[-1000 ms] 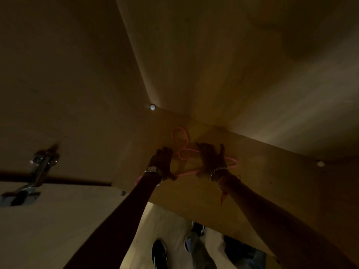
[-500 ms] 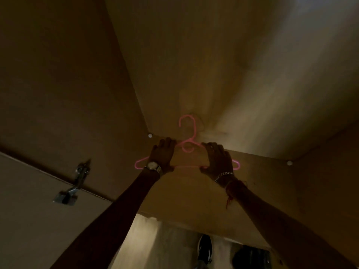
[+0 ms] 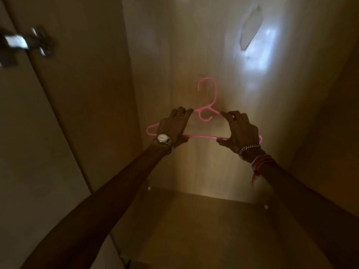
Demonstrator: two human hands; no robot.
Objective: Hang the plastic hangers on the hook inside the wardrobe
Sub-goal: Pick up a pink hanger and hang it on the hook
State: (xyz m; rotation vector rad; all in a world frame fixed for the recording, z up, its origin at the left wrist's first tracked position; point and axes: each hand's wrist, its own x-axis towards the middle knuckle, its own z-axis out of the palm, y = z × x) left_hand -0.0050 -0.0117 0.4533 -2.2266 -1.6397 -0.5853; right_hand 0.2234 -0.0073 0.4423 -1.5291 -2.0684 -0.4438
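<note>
Both hands gripping pink hanger (image 3: 202, 136) at frame centre, inside wardrobe: left hand (image 3: 173, 126) & right hand (image 3: 240, 129) each pinching shoulder + bottom bar. Prob. light, thin, bendy plastic; holding near the neck is steadying it. Wardrobe hook not showing.

Dim wooden panels (image 3: 87, 113), bright light patch (image 3: 258, 49) above.
</note>
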